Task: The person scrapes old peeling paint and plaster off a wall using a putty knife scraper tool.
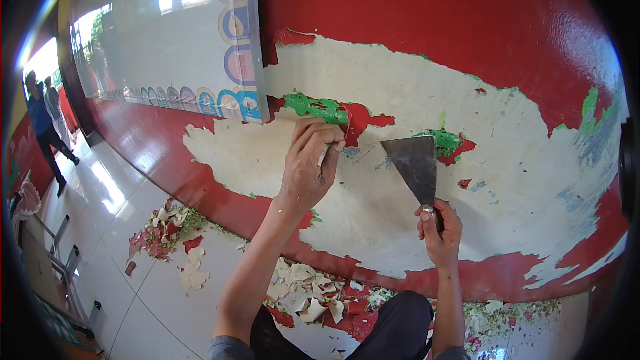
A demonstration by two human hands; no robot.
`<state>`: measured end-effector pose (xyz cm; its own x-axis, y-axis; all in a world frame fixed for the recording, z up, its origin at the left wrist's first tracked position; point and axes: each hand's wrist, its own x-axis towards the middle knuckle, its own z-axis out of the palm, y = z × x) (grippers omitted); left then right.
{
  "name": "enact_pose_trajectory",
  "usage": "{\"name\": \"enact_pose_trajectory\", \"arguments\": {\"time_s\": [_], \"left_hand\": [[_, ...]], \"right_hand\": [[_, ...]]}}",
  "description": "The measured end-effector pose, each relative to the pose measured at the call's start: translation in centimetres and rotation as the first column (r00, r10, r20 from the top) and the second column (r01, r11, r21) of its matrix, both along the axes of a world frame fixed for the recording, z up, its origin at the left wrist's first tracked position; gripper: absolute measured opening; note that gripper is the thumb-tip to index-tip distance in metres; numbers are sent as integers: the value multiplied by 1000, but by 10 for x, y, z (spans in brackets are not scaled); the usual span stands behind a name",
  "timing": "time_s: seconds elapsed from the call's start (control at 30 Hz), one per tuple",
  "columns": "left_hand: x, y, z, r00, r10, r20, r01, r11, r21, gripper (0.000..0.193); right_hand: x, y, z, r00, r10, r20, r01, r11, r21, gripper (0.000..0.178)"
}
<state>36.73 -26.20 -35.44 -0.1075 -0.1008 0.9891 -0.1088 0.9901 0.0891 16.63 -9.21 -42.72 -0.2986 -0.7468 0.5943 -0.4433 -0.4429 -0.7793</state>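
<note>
Up on the wall (400, 80), left hand (310, 160) pinches probably brittle paint (361, 122), right hand (443, 235) grips stiff-looking scraper (415, 165) by the handle (431, 222), best spot imo.

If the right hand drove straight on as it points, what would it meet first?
Likely the green paint scrap, at the right corner of its scraper; cream wall lies ahead of the rest. Depth is unclear.

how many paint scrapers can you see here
1: a paint scraper in the right hand, blade up in front of the wall's pale stripped patch. Another could be hidden under the paint flakes.
</note>
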Motion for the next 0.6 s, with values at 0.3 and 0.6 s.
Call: {"name": "enact_pose_trajectory", "arguments": {"time_s": [0.3,0.6], "left_hand": [[15,46,-57,910,-135,393,131,991,36,18],[5,26,24,930,367,-33,-363,927,96,27]], "right_hand": [[-3,1,-2,1000,-10,10,10,1000,17,20],[1,-3,-2,998,-37,46,37,999,-7,20]]}}
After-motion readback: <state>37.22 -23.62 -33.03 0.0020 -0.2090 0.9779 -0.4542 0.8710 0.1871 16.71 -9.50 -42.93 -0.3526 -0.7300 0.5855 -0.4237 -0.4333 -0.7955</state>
